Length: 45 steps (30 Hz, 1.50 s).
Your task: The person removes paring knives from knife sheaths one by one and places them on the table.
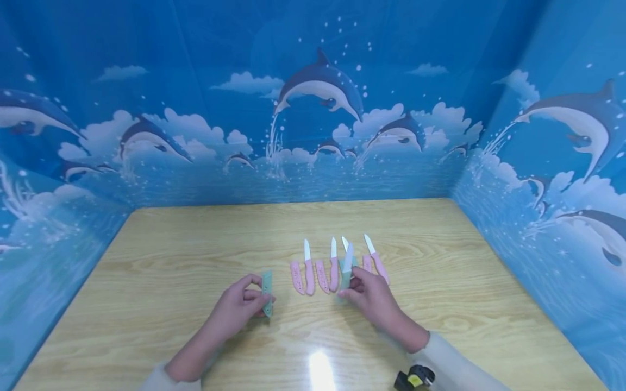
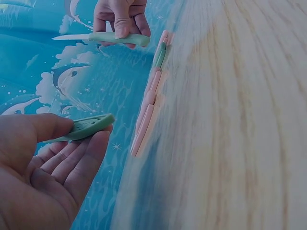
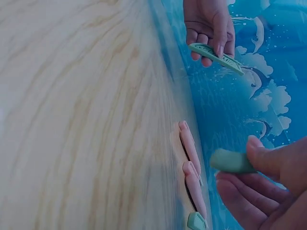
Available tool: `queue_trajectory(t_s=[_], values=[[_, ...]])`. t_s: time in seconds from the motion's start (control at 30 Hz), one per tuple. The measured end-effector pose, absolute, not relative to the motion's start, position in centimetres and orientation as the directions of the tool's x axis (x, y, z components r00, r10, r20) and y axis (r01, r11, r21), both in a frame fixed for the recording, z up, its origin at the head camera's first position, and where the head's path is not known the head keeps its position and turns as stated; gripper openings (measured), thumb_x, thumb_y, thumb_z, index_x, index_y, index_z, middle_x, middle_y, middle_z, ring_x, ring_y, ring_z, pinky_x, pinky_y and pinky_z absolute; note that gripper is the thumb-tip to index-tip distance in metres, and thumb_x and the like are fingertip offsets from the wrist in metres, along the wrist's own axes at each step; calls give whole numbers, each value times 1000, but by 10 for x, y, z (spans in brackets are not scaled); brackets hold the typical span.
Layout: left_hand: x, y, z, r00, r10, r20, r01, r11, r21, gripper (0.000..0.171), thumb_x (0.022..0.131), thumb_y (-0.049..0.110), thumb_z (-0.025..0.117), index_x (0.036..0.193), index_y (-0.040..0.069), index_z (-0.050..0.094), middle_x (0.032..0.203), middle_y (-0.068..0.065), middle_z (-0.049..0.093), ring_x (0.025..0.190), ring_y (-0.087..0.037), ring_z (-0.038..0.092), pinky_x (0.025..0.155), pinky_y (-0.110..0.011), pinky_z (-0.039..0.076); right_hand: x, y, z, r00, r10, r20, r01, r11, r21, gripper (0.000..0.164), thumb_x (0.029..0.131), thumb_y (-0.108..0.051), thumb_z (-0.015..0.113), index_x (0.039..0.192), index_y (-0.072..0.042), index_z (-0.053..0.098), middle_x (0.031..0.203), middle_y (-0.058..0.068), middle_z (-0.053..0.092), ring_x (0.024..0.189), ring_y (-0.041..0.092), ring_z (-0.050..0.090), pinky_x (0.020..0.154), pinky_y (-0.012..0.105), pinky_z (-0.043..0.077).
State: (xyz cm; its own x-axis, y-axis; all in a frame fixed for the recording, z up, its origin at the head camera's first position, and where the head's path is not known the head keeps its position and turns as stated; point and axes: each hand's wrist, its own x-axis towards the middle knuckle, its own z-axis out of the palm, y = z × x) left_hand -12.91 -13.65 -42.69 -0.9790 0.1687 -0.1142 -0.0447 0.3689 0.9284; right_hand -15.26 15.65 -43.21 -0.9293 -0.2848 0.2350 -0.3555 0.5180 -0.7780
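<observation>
My left hand (image 1: 238, 305) pinches a green knife sheath (image 1: 267, 293) between thumb and fingers, above the table left of the row of knives. Raised lettering shows on the sheath (image 3: 216, 57) in the right wrist view. A green-handled paring knife (image 2: 108, 37) with a white blade is in my right hand (image 1: 375, 300), gripped by its handle. Its blade points away from me, overlapping the row in the head view. Sheath and knife are held apart. Beneath the right hand's knife, another green piece with a white blade tip (image 1: 345, 242) is partly hidden.
On the wooden table (image 1: 195, 239) lie pink knives (image 1: 309, 277) with white blades, bare, alternating with pink sheaths (image 1: 296, 278). The rightmost pink knife (image 1: 379, 266) lies tilted by a partly covered sheath. Dolphin-printed blue curtains (image 1: 220, 125) border the table's back and sides.
</observation>
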Motion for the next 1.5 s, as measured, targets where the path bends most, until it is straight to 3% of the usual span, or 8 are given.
queue_trajectory(t_s=[0.17, 0.33, 0.63, 0.9, 1.33, 1.5], values=[[-130, -136, -429, -977, 176, -120, -47, 371, 927, 22, 89, 10, 64, 107, 4, 53, 93, -17, 74, 72, -20, 68, 56, -31, 54, -151, 158, -431, -940, -299, 165, -289, 439, -851, 10, 82, -3, 71, 85, -3, 61, 78, 15, 72, 71, 23, 69, 64, 29, 60], [-130, -134, -431, -976, 194, -99, -25, 348, 937, 23, 90, 10, 64, 108, 2, 52, 95, -19, 72, 76, -21, 68, 66, -32, 59, -150, 159, -431, -939, -323, 116, -244, 392, -887, 10, 87, -3, 65, 81, 2, 59, 76, 19, 71, 70, 30, 68, 64, 35, 61], [-129, -131, -429, -984, 154, -88, -40, 295, 955, 22, 88, 5, 65, 106, -2, 55, 99, -15, 61, 78, -23, 68, 67, -27, 60, -152, 161, -432, -952, -307, 8, -130, 376, -917, 10, 91, -3, 60, 82, 3, 60, 75, 17, 70, 70, 26, 68, 65, 35, 61], [-129, -130, -428, -990, 90, -108, -79, 278, 957, 23, 86, 3, 66, 107, -1, 56, 96, -13, 59, 80, -23, 68, 66, -28, 60, -151, 162, -431, -954, -296, -40, -74, 363, -929, 10, 91, -4, 60, 85, 5, 60, 77, 18, 70, 70, 25, 68, 66, 36, 61], [-130, -135, -426, -994, 49, -102, -80, 333, 939, 35, 88, 14, 67, 116, -5, 59, 101, -20, 71, 84, -24, 69, 75, -32, 60, -151, 154, -423, -952, -307, -1, -102, 322, -941, 11, 91, -4, 60, 89, 7, 62, 83, 19, 67, 73, 30, 67, 67, 39, 61], [-133, -134, -421, -997, 32, -71, -54, 369, 928, 32, 91, 12, 63, 118, -5, 58, 105, -22, 70, 85, -24, 69, 75, -31, 59, -161, 143, -427, -946, -322, 43, -170, 379, -910, 10, 90, -7, 63, 84, 1, 63, 74, 18, 66, 62, 27, 61, 50, 25, 53]])
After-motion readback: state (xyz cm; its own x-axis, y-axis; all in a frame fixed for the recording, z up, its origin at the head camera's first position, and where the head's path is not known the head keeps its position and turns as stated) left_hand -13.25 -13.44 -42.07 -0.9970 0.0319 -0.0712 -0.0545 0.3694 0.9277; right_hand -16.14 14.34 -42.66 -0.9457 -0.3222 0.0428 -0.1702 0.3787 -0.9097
